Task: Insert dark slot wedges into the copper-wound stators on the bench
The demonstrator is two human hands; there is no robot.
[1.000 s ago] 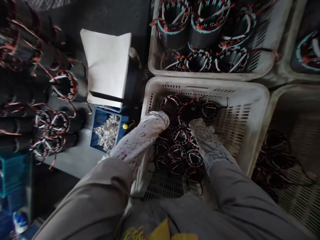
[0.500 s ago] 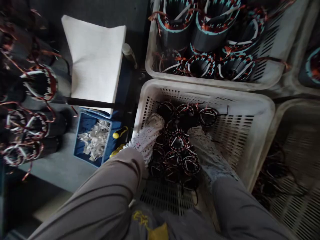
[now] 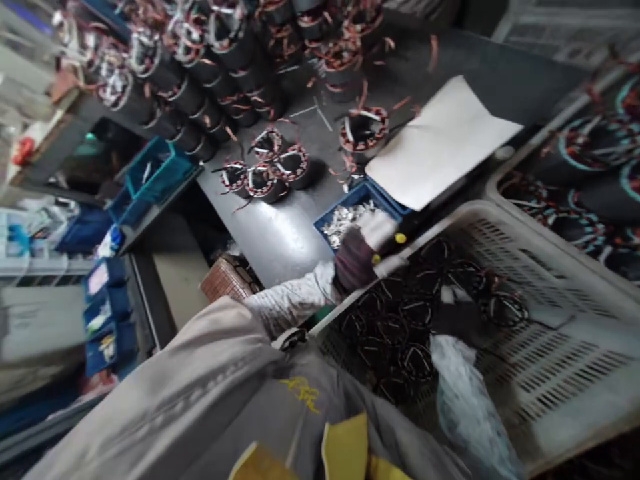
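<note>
My left hand [image 3: 356, 257], in a dark glove with pale fingers, reaches over the crate's left rim to the blue bin [image 3: 327, 233] of small white pieces [image 3: 345, 220]. Its fingers are smeared by motion, so their grip is unclear. Inside the pale plastic crate [image 3: 565, 287], my right hand [image 3: 456, 312] is over dark wound motor stators [image 3: 417, 360]; it too wears a dark glove with light fingertips. What the right fingers do is hidden in shadow. Yellow-ended handles [image 3: 400, 238] stick up beside the blue bin.
A white sheet [image 3: 443, 143] covers something behind the bin. Several stators [image 3: 267, 170] stand on the grey metal table [image 3: 280, 233], with stacked rows [image 3: 200, 73] farther back. Another crate [image 3: 505, 183] holds larger teal-edged stators [image 3: 585, 147]. Blue trays [image 3: 155, 170] lie at the left.
My view has swung left, showing more of the table. My left hand has moved out of the crate to the blue bin. My right hand remains in the crate.
</note>
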